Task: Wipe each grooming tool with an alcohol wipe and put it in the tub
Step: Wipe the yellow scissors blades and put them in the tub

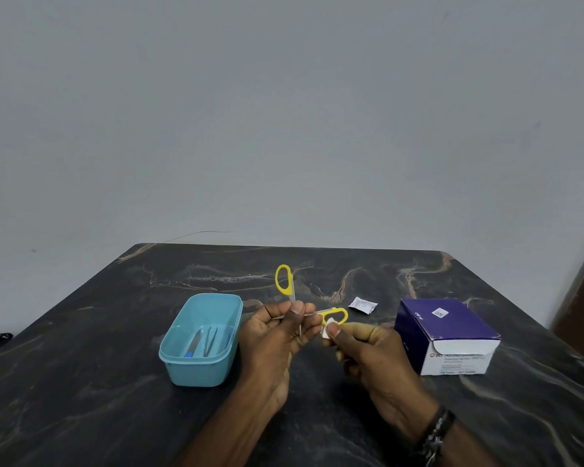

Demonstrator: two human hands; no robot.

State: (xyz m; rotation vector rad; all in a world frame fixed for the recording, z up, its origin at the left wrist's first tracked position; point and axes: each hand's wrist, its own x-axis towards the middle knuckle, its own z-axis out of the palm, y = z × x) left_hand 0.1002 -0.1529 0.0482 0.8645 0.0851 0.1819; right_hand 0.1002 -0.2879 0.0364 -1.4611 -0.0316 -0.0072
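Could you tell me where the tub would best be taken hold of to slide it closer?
Take the tub by its near rim, coming from above on its left side. That side is open table, while the left hand and opened scissors crowd its right.

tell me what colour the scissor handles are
Yellow scissor handles, clearest in the head view.

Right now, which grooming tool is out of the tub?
The yellow-handled scissors, gripped open by the left hand; the other tools lie inside the blue tub.

Marble table [115,332]: tub [199,369], box [452,332], wrapper [362,305]
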